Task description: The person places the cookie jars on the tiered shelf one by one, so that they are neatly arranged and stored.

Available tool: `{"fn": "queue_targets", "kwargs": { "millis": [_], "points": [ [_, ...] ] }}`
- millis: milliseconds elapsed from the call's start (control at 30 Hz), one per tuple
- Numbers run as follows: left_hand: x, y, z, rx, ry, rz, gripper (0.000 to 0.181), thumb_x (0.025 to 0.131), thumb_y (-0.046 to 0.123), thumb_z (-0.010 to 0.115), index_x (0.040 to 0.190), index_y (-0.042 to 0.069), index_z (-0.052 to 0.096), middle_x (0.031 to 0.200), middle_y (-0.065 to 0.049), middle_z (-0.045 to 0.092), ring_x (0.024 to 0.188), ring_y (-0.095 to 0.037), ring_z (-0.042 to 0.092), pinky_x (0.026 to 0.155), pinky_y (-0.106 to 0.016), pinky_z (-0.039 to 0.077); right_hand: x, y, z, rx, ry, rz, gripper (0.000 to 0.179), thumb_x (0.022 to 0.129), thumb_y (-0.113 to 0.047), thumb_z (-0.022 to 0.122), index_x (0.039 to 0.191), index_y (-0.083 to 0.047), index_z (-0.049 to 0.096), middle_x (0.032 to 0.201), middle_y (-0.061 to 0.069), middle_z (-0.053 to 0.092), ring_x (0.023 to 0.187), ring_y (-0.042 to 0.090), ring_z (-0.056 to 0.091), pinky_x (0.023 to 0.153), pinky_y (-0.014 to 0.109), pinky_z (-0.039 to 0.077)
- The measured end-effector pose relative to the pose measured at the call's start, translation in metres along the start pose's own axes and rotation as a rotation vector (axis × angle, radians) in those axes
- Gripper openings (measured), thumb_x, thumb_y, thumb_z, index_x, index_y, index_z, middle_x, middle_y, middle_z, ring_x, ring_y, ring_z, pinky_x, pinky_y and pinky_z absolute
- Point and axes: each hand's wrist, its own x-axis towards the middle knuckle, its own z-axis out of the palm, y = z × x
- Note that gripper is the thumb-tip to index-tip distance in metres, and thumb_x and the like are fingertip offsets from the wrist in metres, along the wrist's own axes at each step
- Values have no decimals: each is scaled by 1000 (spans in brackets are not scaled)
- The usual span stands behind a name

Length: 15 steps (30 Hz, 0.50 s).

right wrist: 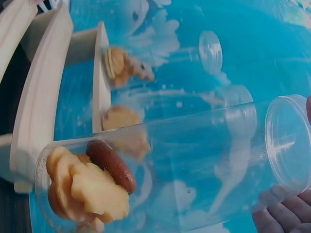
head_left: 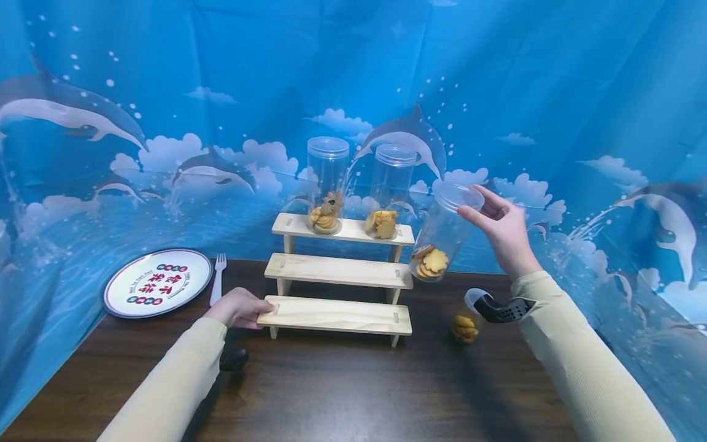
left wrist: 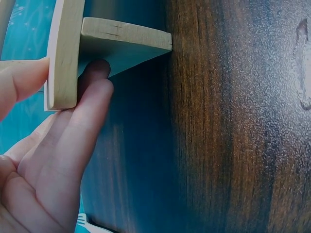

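Observation:
My right hand (head_left: 507, 233) grips a tall clear jar (head_left: 448, 224) by its lid end, with cookies (right wrist: 92, 184) at its bottom. The jar tilts in the air just right of a three-step wooden stand (head_left: 337, 313), its base near the middle step. With thumb above and fingers beneath, my left hand (head_left: 240, 307) pinches the left end of the lowest step (left wrist: 63, 58). Two more clear jars, a left one (head_left: 328, 172) and a right one (head_left: 393, 184), stand upright on the top step with cookies inside.
Another cookie jar (head_left: 466, 325) stands on the dark wooden table (head_left: 342, 393) below my right wrist, partly hidden by a black wrist strap. A printed plate (head_left: 127, 276) and a white fork (head_left: 217, 279) lie left of the stand. A dolphin-patterned blue cloth (head_left: 248, 92) hangs behind.

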Motion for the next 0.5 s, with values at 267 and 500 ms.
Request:
{"fn": "queue_targets", "kwargs": {
  "millis": [267,500],
  "points": [
    [-1,-3,0,1,-5,14,45,88,18,66,113,-17,54,69,-7,62,57,-12,63,59,-22,57,0,-11,29,63,-45,-32,63,87,-34,68,142,-17,44,141,11,48,128,24,49,107,43,39],
    [-1,-1,-1,1,-6,14,45,88,18,66,113,-16,54,70,-7,63,57,-12,63,58,-21,56,3,-17,54,125,-86,-45,64,86,-34,70,142,-16,45,144,10,46,129,24,48,107,40,39]
  ]
}}
